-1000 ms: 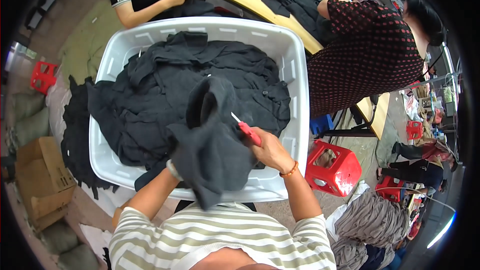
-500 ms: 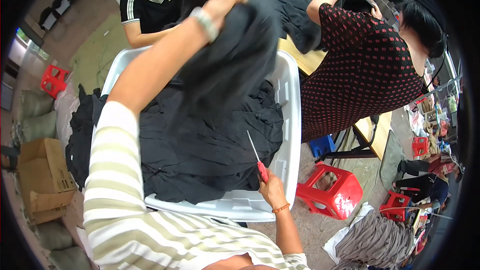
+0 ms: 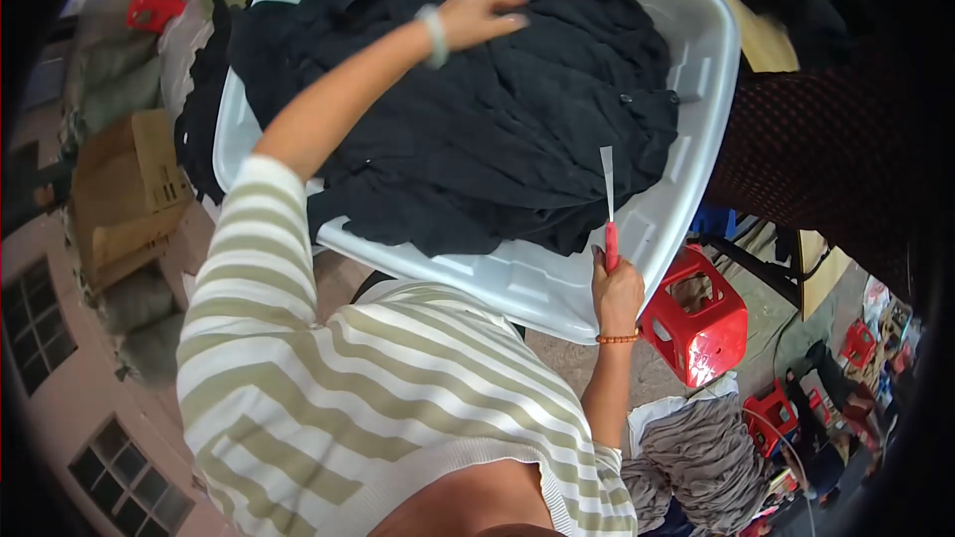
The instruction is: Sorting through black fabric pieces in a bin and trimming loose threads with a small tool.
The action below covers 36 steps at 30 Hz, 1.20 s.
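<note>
My left hand is over the heap of black garments in the white plastic tub. Its fingers are stretched out with a gap between thumb and fingers, and nothing shows in them. I cannot tell whether it touches the cloth. Near the tub's right front corner, my right hand is closed around a red-handled tool with a thin metal blade. The blade points away from me, over the garments' right edge. Its exact kind is unclear.
Right of the tub stands a red plastic stool. A person in a dotted dress is close by at the right, beside a wooden table. An open cardboard box and sacks lie left. Grey cloth is piled at lower right.
My left hand has let go of the lifted black garment and come down over the tub. The view has tilted down toward me. My right hand still grips the red-handled tool.
</note>
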Available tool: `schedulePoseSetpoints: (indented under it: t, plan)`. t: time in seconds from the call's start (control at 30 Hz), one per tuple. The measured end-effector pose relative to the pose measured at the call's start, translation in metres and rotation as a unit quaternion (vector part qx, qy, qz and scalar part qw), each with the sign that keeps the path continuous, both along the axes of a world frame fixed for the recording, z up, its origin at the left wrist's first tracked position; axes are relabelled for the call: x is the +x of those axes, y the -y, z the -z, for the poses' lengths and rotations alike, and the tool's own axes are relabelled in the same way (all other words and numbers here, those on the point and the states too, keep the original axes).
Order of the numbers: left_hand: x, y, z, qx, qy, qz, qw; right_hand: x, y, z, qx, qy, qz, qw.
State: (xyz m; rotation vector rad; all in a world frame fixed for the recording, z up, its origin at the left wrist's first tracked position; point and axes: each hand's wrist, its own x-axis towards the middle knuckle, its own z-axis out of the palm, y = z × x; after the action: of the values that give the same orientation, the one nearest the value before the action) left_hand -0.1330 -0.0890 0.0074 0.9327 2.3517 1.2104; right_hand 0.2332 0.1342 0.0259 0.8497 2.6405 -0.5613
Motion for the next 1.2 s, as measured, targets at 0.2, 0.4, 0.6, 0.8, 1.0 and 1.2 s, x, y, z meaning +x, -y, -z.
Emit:
schedulePoseSetpoints:
  t: [0.2, 0.4, 0.6, 0.8, 1.0, 1.2]
  plan:
    - [0.158, 0.194, 0.072, -0.415, -0.181, -0.081, 0.888, -0.058, 0.033, 0.025, -0.074, -0.076, -0.113, 0.988]
    - [0.184, 0.235, 0.073, -0.279, -0.074, -0.187, 0.939, -0.117, 0.085, 0.111, 0.026, -0.066, -0.270, 0.960]
    - [0.158, 0.291, 0.107, -0.251, 0.056, -0.400, 0.880, -0.140, 0.089, 0.111, 0.025, -0.029, -0.310, 0.950]
    - [0.141, 0.242, 0.073, -0.189, -0.117, -0.183, 0.958, -0.126, 0.104, -0.008, -0.067, -0.063, -0.309, 0.946]
    - [0.101, 0.219, 0.087, -0.257, -0.058, -0.051, 0.963, -0.104, 0.123, -0.085, -0.221, -0.086, -0.256, 0.937]
    - [0.047, 0.249, -0.031, -0.016, -0.137, -0.210, 0.968, -0.111, 0.075, -0.071, 0.007, -0.144, -0.177, 0.974]
